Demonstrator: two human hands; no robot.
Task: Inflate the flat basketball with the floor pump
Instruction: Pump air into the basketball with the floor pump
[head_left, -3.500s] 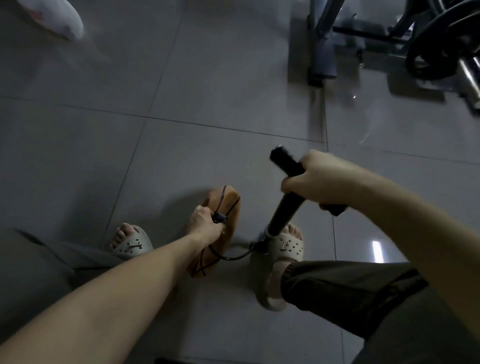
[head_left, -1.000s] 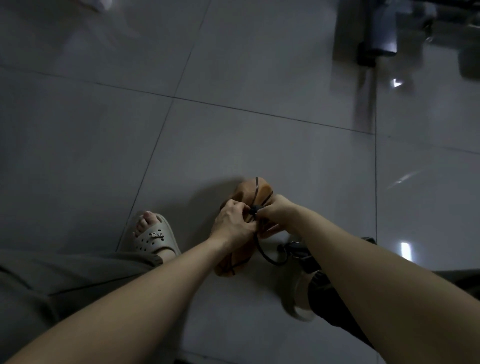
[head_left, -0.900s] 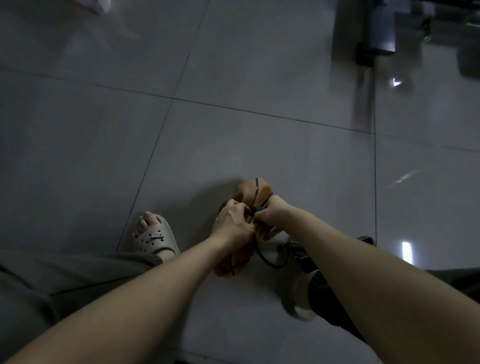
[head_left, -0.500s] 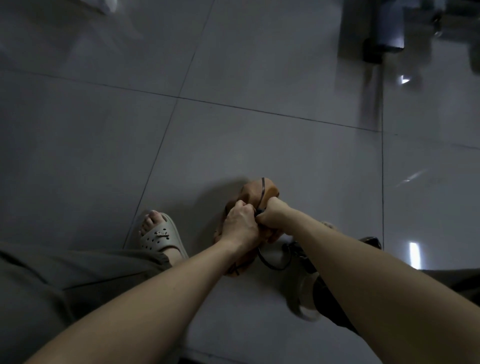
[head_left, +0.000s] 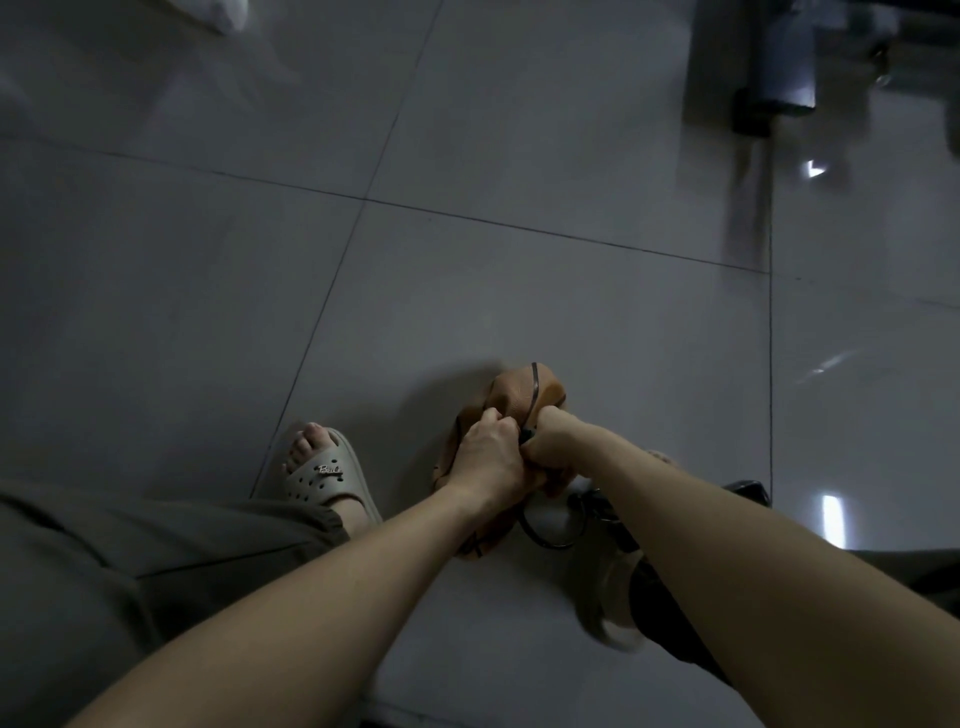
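A flat, crumpled orange basketball (head_left: 522, 392) lies on the grey tiled floor between my feet. My left hand (head_left: 485, 454) grips the ball's folded skin. My right hand (head_left: 553, 439) is curled around the black end of the pump hose right beside the left hand, at the ball's valve. The thin black hose (head_left: 548, 538) loops from under my hands back toward the pump's base (head_left: 597, 506), which is mostly hidden behind my right forearm. The pump handle lies out of sight.
My left foot in a beige perforated sandal (head_left: 324, 475) stands left of the ball; my right sandal (head_left: 615, 613) is partly hidden under my forearm. Dark metal gym equipment (head_left: 774, 73) stands at the top right. A white object (head_left: 218, 13) sits at the top left edge.
My right hand left the pump handle and came down to the ball, joining the left hand at the hose end. Over the last second both hands stay pressed together there.
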